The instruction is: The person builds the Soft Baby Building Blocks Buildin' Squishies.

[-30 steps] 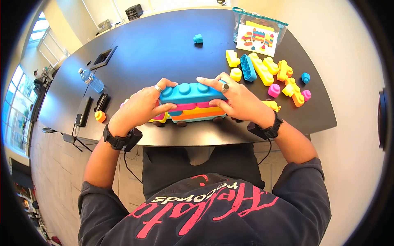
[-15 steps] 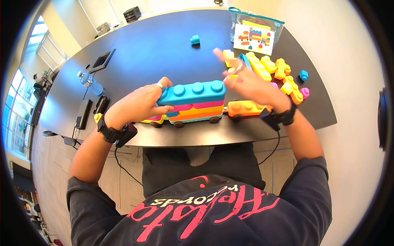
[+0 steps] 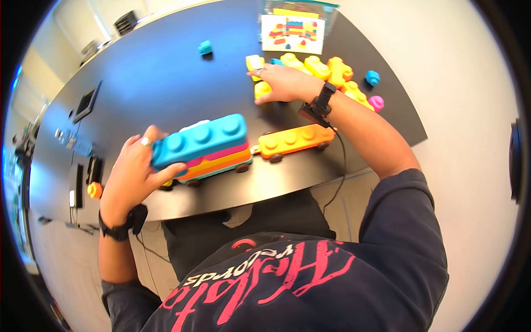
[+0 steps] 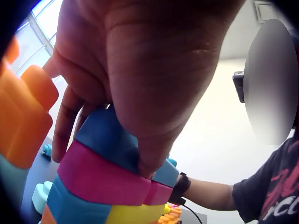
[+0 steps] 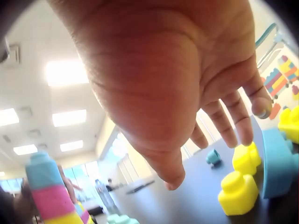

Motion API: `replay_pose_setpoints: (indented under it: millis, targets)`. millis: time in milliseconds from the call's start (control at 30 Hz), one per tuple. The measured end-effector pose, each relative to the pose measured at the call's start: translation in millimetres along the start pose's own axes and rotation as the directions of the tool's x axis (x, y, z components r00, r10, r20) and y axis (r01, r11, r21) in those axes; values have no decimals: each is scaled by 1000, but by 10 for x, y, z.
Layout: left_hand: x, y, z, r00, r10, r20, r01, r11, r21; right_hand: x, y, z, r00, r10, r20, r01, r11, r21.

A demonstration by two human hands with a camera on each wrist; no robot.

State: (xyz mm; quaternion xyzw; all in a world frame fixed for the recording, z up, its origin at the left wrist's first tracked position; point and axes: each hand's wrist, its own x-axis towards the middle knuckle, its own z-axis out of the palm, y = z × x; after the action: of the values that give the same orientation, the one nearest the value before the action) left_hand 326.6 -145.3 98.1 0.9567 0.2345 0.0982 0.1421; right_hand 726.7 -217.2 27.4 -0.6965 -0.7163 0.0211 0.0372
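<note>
My left hand [image 3: 130,174] grips the left end of a long blue toy block [image 3: 207,137], thumb on the near side and fingers over the far side. This block tops a stack of pink, orange and other coloured layers [image 4: 105,179] on a teal wheeled base [image 3: 218,172]. My right hand [image 3: 290,83] hovers over the loose blocks, thumb and fingers spread apart with nothing between them. Nearest to it are two small yellow blocks [image 5: 238,192] and a larger blue block [image 5: 279,163]. A low orange wagon [image 3: 296,140] stands to the right of the stack.
Several yellow and orange blocks [image 3: 317,67] lie at the right, with a blue one [image 3: 373,78] and a pink one [image 3: 376,103] beyond. A picture card [image 3: 292,34] leans on a clear pouch. A teal block [image 3: 205,47] sits farther back; a water bottle [image 3: 74,142] stands left.
My right hand has left the blue block on the stack and moved out over the loose yellow blocks. My left hand keeps hold of the blue block. The head view has swung right.
</note>
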Motion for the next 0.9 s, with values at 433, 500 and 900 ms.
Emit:
replay_pose_setpoints:
  millis: [433,500,900]
  targets:
    - [-23,-125,187,983,-57,-177,29,987,-158,-2224,1217,-403,902,413,-131,-407,911,70]
    - [-22,-100,180,983,-46,-178,26,993,-117,-2168,1115,-137,918,337,-211,-367,922,-122]
    - [-68,-167,219,978,-65,-196,65,998,-8,-1553,1185,-365,931,337,-143,-268,894,359]
